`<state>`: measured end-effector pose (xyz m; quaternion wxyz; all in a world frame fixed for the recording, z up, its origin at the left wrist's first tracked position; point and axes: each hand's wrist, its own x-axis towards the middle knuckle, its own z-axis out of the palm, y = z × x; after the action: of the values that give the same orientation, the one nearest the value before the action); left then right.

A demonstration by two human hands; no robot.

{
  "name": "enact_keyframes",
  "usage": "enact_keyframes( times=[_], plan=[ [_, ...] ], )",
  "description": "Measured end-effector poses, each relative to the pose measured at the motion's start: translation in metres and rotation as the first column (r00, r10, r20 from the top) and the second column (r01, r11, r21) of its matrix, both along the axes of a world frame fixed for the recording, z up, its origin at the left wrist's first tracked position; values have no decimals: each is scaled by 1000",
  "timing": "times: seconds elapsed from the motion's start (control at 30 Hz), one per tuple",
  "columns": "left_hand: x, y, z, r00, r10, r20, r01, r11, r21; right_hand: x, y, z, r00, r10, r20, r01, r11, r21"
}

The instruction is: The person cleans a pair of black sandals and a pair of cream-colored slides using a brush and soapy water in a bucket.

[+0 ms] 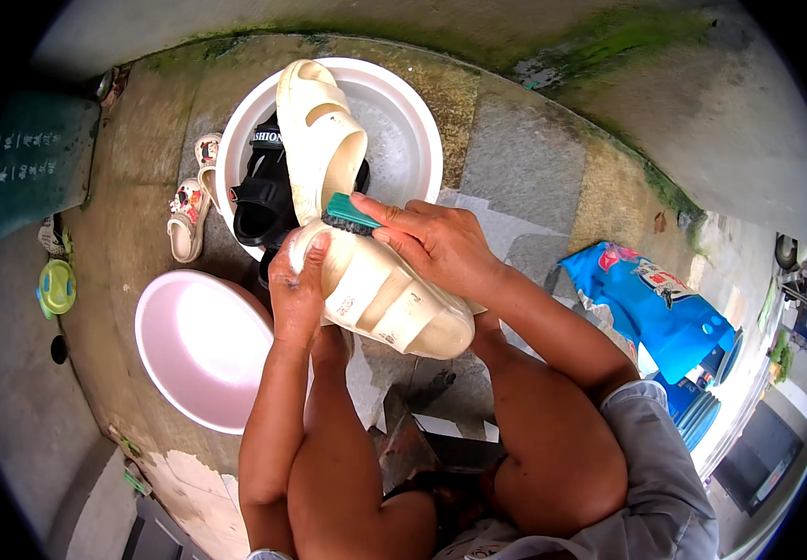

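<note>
My left hand (299,285) grips the heel end of a cream sandal (394,303), whose toe points down and to the right, above my knees. In my right hand (441,245) is a green scrub brush (352,215), its dark bristles against the sandal near the heel. A second cream sandal (321,140) leans in a white basin (422,131), just beyond the brush. Beside it in the basin lie black sandals (263,191), partly covered by the cream one. The sole of the held sandal is hidden.
A pink basin (203,350) stands at the left, near my left forearm. Small decorated clogs (187,219) sit left of the white basin. At the right lies a blue plastic bag (651,299). Mossy walls (599,56) border the stone-tiled floor (525,154).
</note>
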<state>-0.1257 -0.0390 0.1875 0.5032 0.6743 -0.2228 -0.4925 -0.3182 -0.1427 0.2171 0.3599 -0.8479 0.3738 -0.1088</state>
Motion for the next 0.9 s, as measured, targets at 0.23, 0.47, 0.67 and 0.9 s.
enact_keyframes(
  times=[0.23, 0.47, 0.67, 0.9],
  plan=[
    [-1, -2, -2, 993, -46, 106, 49, 998, -26, -12, 7, -4, 996, -50, -77, 42, 994, -97],
    [7, -4, 9, 960, 180, -212, -173, 984, 51, -22, 10, -8, 999, -41, -29, 37, 994, -105],
    [-23, -2, -1, 972, -195, 130, 194, 981, 20, -1, -1, -2, 999, -45, -8, 43, 986, -163],
    [15, 0, 4, 958, 239, -161, -227, 970, 86, -27, 12, -7, 999, -37, 5, 37, 999, 17]
  ],
)
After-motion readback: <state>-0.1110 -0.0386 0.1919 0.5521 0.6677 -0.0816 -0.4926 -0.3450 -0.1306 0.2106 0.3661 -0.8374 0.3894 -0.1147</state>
